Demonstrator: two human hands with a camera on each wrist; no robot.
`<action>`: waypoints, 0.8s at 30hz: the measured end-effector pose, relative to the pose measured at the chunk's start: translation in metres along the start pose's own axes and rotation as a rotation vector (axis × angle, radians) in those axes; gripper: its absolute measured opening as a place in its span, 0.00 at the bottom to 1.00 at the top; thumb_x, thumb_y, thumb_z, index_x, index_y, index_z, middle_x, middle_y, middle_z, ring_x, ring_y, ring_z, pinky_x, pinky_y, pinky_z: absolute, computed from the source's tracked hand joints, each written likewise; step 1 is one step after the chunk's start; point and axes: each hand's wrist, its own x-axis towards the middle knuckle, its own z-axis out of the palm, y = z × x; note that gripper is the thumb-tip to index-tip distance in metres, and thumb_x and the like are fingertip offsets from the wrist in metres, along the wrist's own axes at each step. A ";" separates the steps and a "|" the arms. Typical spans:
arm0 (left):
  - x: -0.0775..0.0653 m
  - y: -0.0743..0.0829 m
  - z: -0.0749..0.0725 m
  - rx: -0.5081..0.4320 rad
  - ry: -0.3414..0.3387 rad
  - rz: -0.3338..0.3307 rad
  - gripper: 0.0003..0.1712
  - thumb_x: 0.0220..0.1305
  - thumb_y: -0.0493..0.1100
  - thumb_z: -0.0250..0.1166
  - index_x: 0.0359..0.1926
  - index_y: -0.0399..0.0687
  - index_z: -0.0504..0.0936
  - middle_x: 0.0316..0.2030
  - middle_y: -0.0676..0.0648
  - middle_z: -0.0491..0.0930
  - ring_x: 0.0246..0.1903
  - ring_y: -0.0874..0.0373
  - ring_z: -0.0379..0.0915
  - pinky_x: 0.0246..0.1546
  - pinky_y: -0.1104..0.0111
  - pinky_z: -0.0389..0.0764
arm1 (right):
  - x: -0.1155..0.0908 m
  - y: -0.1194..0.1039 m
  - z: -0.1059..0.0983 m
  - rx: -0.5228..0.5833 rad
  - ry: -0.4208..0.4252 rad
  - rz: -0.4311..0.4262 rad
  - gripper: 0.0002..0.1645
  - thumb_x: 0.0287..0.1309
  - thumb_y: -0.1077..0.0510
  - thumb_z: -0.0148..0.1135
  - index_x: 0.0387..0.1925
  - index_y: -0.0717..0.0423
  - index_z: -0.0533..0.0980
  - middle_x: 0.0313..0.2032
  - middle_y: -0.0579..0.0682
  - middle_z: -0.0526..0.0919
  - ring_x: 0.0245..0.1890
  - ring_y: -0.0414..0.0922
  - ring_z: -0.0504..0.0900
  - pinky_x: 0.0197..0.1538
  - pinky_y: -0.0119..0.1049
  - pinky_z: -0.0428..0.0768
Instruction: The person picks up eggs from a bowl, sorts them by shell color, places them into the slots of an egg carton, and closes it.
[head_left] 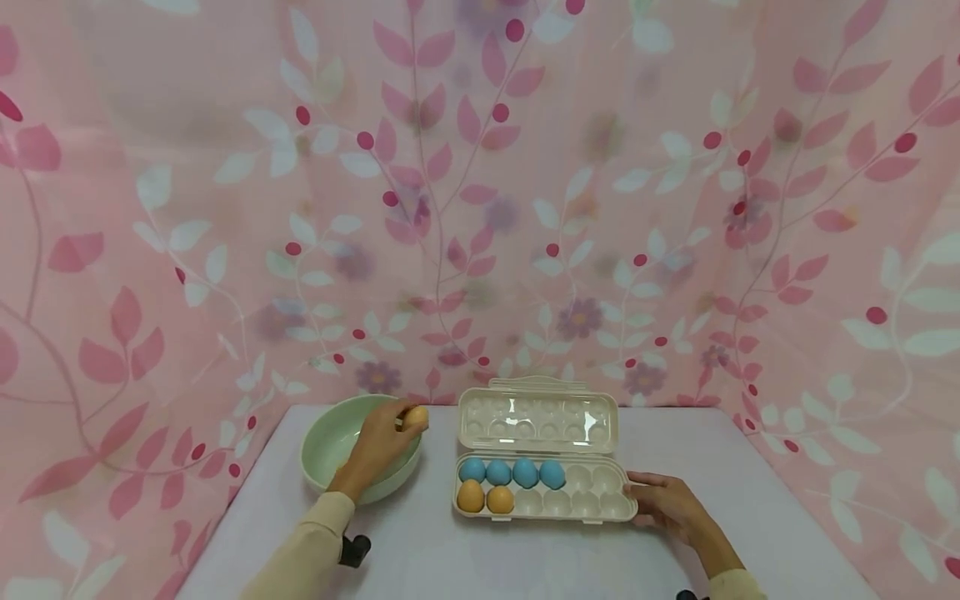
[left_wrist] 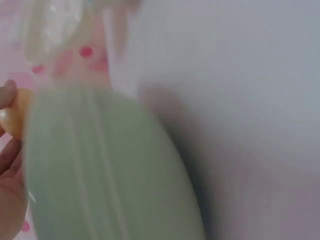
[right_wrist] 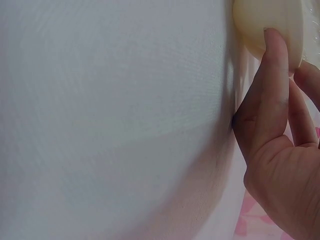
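Observation:
My left hand (head_left: 381, 442) pinches an orange egg (head_left: 416, 417) above the right rim of a pale green bowl (head_left: 315, 450). The left wrist view shows this egg (left_wrist: 16, 114) between thumb and fingers, beside the bowl's outer wall (left_wrist: 110, 165). An open cream egg carton (head_left: 570, 520) lies right of the bowl. Several blue eggs (head_left: 525, 473) fill the left part of its back row; two orange eggs (head_left: 470, 497) sit at the front left. At the carton's right end, my right hand (head_left: 671, 507) grips the edge, thumb on the near side in the right wrist view.
The carton's lid (head_left: 538, 421) leans back, hinged behind the egg tray. Everything stands on a white-covered table (head_left: 420, 558), with a pink floral curtain (head_left: 480, 208) behind and at both sides. Inside the bowl, a bit of yellow shows beside the left wrist.

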 end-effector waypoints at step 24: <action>-0.023 0.093 0.060 -0.349 -0.094 0.144 0.24 0.53 0.43 0.75 0.50 0.43 0.79 0.45 0.53 0.79 0.42 0.59 0.79 0.39 0.70 0.82 | 0.000 -0.005 0.000 -0.005 0.019 0.017 0.35 0.58 0.59 0.68 0.63 0.71 0.67 0.37 0.55 0.85 0.33 0.49 0.85 0.36 0.43 0.85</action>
